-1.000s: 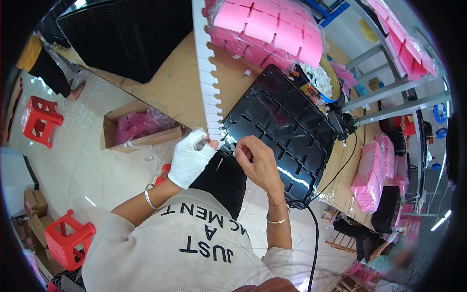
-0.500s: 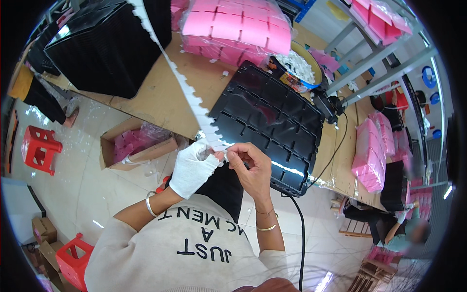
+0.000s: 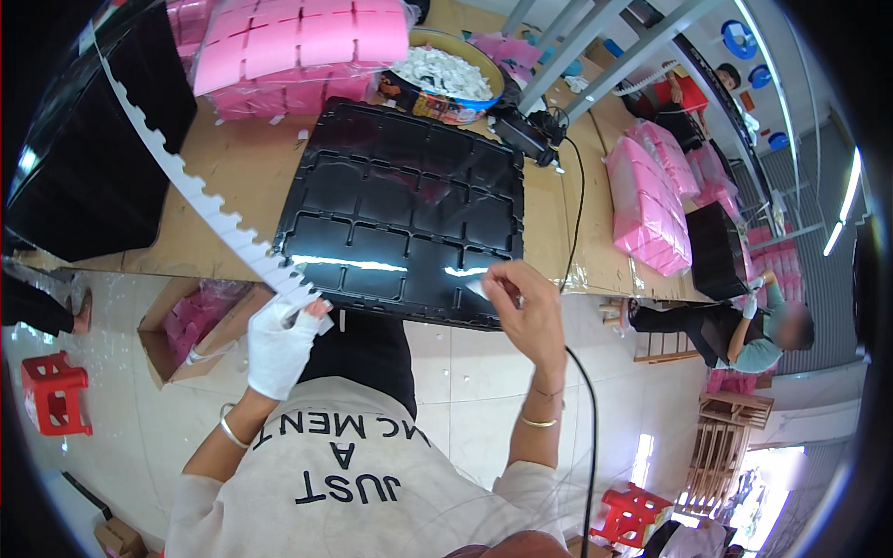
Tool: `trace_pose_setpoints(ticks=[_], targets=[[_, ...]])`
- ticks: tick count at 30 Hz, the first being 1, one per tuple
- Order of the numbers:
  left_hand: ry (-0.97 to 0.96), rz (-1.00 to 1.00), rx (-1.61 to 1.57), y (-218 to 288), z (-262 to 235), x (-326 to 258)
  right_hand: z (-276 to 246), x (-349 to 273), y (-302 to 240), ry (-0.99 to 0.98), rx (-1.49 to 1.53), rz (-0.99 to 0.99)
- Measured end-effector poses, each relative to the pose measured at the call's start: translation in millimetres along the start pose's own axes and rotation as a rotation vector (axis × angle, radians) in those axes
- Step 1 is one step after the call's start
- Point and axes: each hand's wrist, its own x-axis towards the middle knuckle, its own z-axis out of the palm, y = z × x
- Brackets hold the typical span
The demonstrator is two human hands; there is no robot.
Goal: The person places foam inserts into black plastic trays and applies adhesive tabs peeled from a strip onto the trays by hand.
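Note:
My left hand (image 3: 281, 352), in a white glove with bare fingertips, is closed on the lower end of a long white notched strip (image 3: 206, 203). The strip slants up and left from it, past the near left corner of a black plastic compartment tray (image 3: 372, 216). My bare right hand (image 3: 530, 312) is over the tray's near right part. Its thumb and fingers pinch a small white piece (image 3: 477, 288), close to the tray surface. Whether the piece touches the tray I cannot tell.
A round tub (image 3: 491, 73) of white scraps stands behind the tray, beside wrapped pink foam sheets (image 3: 302, 42). Black stacked trays (image 3: 112, 177) are at left. A black cable (image 3: 579, 372) hangs at right. An open carton (image 3: 153, 349) and red stool (image 3: 58, 395) are on the floor.
My hands have come apart. The right one has moved right, over the tray, with a small white piece; the left keeps the strip. The whole view has shifted, with the tray now further left.

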Motion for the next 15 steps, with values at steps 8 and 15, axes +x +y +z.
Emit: trace_pose_setpoints(ticks=[8, 15], targets=[[0.061, -0.042, 0.069, -1, -9, -4, -41, 2, 39, -0.325, -0.338, 0.021], [0.067, -0.032, 0.101, 2, 1, -2, -26, 5, 59, -0.302, -0.384, -0.049]])
